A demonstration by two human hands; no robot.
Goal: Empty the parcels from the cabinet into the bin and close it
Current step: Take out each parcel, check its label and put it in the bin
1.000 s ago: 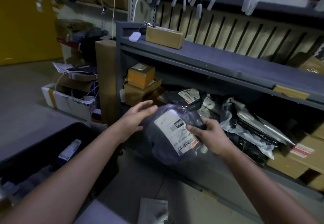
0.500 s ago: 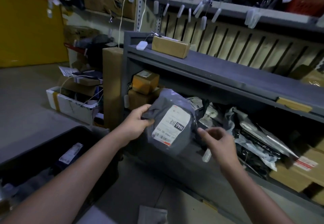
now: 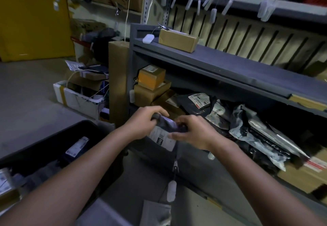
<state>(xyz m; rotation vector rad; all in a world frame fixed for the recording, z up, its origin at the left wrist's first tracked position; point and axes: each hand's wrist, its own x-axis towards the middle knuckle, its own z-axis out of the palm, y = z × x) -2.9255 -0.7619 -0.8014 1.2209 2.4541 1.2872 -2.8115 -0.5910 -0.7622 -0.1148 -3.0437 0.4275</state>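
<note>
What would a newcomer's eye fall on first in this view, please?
At centre, the left grip and right grip hold a grey parcel with a white label. Behind them, the cabinet holds heaped bagged parcels and boxes. A black bin sits lower left.

Right grip (image 3: 192, 132) back on the grey parcel (image 3: 164, 135), now lower, beside the left grip (image 3: 143, 123), label downward.

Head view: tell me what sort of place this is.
Most likely a parcel storeroom or courier depot: a grey shelf crammed with labelled mailer bags and cardboard boxes, tags hanging overhead, and a part-filled black bin.
</note>
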